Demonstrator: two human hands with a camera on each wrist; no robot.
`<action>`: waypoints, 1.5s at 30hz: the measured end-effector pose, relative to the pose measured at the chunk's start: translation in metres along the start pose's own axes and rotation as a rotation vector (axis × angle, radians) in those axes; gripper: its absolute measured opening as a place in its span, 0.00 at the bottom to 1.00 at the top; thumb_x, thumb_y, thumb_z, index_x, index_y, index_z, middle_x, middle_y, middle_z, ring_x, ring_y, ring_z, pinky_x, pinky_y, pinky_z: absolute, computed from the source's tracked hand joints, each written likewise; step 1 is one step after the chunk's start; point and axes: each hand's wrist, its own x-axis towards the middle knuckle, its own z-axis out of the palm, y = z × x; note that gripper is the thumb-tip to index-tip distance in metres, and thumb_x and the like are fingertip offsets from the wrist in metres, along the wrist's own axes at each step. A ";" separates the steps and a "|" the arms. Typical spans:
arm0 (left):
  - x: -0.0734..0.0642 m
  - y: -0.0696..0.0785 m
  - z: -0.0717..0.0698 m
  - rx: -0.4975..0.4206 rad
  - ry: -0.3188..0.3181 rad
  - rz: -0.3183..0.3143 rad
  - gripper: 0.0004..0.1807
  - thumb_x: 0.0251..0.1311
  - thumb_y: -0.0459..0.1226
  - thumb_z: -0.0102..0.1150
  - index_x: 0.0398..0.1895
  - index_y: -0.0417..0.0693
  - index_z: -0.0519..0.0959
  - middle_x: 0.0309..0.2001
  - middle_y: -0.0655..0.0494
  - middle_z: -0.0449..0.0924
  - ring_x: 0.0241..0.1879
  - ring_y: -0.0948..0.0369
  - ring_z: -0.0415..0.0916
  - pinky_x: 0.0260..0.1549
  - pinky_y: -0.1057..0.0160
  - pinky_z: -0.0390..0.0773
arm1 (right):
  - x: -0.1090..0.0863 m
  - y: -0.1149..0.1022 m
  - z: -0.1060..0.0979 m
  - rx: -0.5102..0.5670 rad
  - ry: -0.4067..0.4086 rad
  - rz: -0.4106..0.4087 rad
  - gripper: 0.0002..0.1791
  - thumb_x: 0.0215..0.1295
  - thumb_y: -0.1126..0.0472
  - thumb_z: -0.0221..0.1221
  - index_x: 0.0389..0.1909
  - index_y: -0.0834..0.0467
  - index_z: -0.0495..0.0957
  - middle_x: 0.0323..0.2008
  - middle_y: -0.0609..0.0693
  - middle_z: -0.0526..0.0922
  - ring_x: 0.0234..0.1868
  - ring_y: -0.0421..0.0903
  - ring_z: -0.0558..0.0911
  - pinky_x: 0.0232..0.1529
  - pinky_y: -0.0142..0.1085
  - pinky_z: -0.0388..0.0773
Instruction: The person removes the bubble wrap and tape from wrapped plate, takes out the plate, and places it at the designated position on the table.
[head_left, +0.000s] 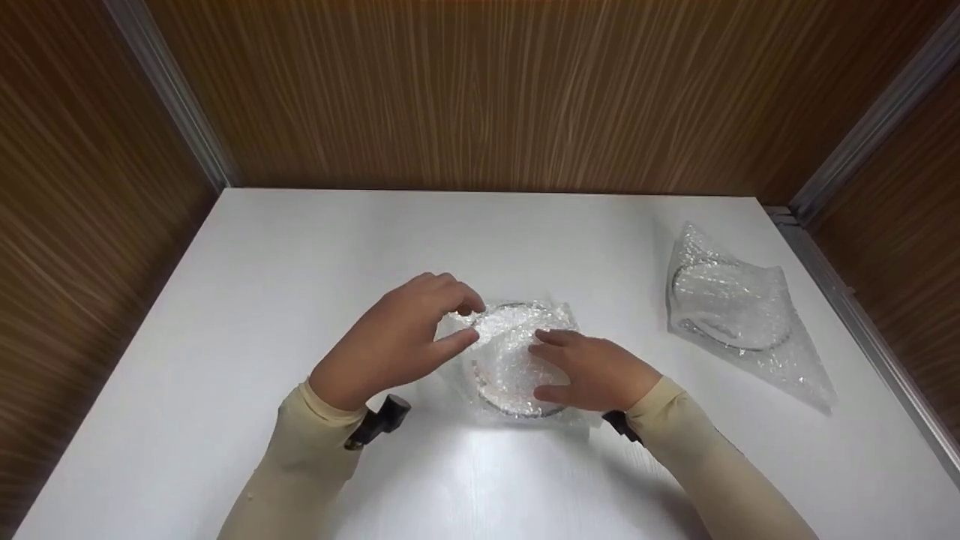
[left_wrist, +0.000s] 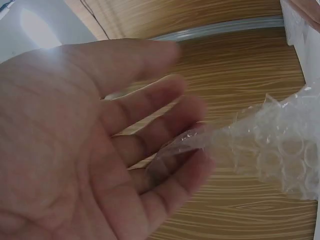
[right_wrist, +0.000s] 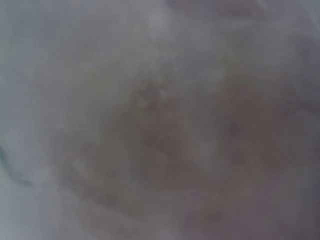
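A round, dark-rimmed item wrapped in clear bubble wrap (head_left: 501, 367) lies flat on the white table, between the two hands in the head view. My left hand (head_left: 397, 337) is at its left edge, thumb and fingers spread apart with a gap between them. In the left wrist view, a loose flap of bubble wrap (left_wrist: 272, 155) reaches the loosely bent fingers (left_wrist: 170, 195). My right hand (head_left: 596, 371) rests on the right part of the bundle, its fingers extended. The right wrist view is too blurred to make out details.
A second round item in bubble wrap (head_left: 739, 307) lies on the right side of the white table (head_left: 300, 247). Wood-grain panels (head_left: 465, 97) stand behind the table and at both sides, with metal strips (head_left: 877, 330) at the corners and right edge.
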 end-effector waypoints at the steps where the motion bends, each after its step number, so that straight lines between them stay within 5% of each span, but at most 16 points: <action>1: 0.000 0.000 0.001 0.011 -0.033 -0.007 0.12 0.65 0.39 0.69 0.50 0.50 0.83 0.46 0.59 0.82 0.47 0.58 0.76 0.48 0.59 0.78 | 0.001 -0.001 0.001 -0.009 0.009 -0.010 0.31 0.69 0.49 0.64 0.67 0.62 0.75 0.69 0.65 0.73 0.69 0.65 0.73 0.63 0.58 0.75; 7: -0.003 -0.003 0.004 0.087 -0.223 -0.084 0.20 0.60 0.38 0.73 0.55 0.48 0.82 0.48 0.55 0.81 0.48 0.54 0.76 0.47 0.56 0.78 | 0.006 -0.005 0.008 -0.058 0.053 -0.053 0.23 0.69 0.53 0.65 0.59 0.60 0.79 0.66 0.66 0.75 0.67 0.64 0.75 0.59 0.57 0.78; 10: -0.003 -0.005 0.006 0.114 -0.266 -0.099 0.22 0.60 0.34 0.72 0.58 0.47 0.81 0.48 0.52 0.80 0.46 0.53 0.77 0.46 0.56 0.79 | 0.009 -0.007 0.011 -0.078 0.078 -0.054 0.23 0.68 0.53 0.65 0.59 0.61 0.80 0.65 0.67 0.76 0.66 0.64 0.76 0.60 0.57 0.78; 35: -0.032 -0.057 0.000 0.226 -0.228 0.042 0.10 0.57 0.31 0.75 0.40 0.49 0.85 0.38 0.55 0.80 0.38 0.57 0.79 0.40 0.61 0.81 | 0.011 -0.007 0.021 -0.151 0.178 -0.086 0.16 0.65 0.55 0.67 0.46 0.62 0.79 0.59 0.67 0.81 0.59 0.65 0.81 0.56 0.56 0.81; 45: -0.047 -0.080 0.004 0.233 -0.202 0.008 0.09 0.57 0.31 0.75 0.38 0.49 0.85 0.38 0.57 0.81 0.37 0.58 0.79 0.38 0.60 0.81 | 0.014 -0.007 0.025 -0.171 0.191 -0.062 0.20 0.67 0.54 0.65 0.52 0.64 0.79 0.59 0.68 0.80 0.59 0.66 0.81 0.52 0.57 0.82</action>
